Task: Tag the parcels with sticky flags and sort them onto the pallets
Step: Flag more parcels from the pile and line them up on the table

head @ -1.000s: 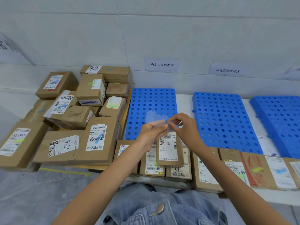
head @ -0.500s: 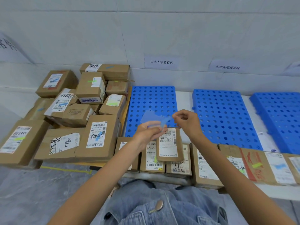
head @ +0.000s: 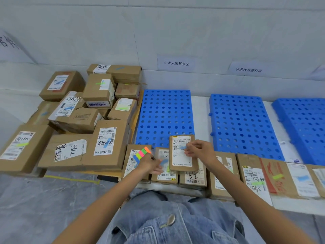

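With our right fingertips [head: 187, 150] we are pinching a blue sticky flag [head: 182, 148] against the white label of a small brown parcel [head: 181, 166]; the right hand [head: 199, 151] is hovering over that parcel's right edge. Our left hand [head: 149, 163], just left of the parcel, is gripping a flag pad [head: 142, 153] with its fingers curled round it, the pad's orange, pink, green, yellow and blue strips fanning out above the knuckles. The small parcel is lying on top of a row of parcels [head: 193, 180] along the near edge. Beyond it three blue pallets are lying side by side: left pallet [head: 165, 113], middle pallet [head: 241, 124], right pallet [head: 302, 127]. A pile of boxes [head: 84, 120] is sitting to the far left.
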{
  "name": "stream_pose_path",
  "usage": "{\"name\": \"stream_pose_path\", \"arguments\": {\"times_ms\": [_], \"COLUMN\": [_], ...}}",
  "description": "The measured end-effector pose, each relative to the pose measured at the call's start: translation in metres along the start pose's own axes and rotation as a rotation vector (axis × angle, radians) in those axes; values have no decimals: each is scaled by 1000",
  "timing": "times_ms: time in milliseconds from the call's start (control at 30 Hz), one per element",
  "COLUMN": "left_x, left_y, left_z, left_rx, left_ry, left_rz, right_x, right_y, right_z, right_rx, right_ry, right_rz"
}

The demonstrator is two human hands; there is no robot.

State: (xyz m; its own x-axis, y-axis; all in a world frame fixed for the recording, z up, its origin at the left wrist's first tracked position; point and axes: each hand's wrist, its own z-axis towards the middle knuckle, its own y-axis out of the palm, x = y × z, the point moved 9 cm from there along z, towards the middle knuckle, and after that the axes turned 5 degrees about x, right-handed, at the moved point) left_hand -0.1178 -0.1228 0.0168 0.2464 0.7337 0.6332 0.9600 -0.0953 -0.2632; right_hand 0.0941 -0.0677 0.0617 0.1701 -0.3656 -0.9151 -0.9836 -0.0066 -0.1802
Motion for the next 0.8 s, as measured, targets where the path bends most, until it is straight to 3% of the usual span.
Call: {"name": "stream_pose_path", "arguments": {"times_ms": [133,233,300,500,633,700,800], "left_x": [12,40,57,66,58,56,55], "left_y": [-15,-10,3,47,51,56,61], "left_z": [-4,-8,-6,16,24,26,33], "left_rx": [72,128,156,111,59,-3,-31], "left_ry": [59,248,332,276,260,260,288], "left_rz": [566,767,706,538,458,409,342], "right_x": [-3,-13,-12,-12,-17,0,26], "right_y": [3,11,17,23,-6,-26,-19], "right_z": [2,4,5,-3,-4,3,10], "right_rx": [12,12,20,72,363,358,120], "right_ry": [-75,-186,-235,-345,-484,-302,-87], "right_rz": [-192,-394,-517,-685,-1071,-985,-578]}}
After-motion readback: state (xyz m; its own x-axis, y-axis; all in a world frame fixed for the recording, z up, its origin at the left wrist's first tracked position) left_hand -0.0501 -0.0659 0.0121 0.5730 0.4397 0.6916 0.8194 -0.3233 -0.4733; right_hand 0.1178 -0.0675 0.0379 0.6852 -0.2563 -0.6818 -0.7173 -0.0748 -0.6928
